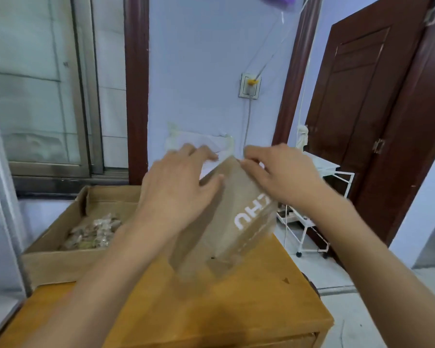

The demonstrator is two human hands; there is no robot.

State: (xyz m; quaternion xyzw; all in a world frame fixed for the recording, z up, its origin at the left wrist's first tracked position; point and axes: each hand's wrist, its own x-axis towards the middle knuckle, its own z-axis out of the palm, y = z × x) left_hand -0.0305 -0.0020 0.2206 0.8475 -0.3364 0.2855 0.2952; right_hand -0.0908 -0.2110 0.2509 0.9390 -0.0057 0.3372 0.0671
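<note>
A brown kraft paper pouch with white lettering [226, 222] is held tilted over the middle of the orange-brown wooden desk [236, 310], its top edge far and its base near. The left hand [176, 187] grasps the pouch's upper left side, thumb on the front face. The right hand [279, 172] pinches the top right corner. To the left, an open shallow cardboard box [55, 264] holds small clear-wrapped packets [93, 232].
</note>
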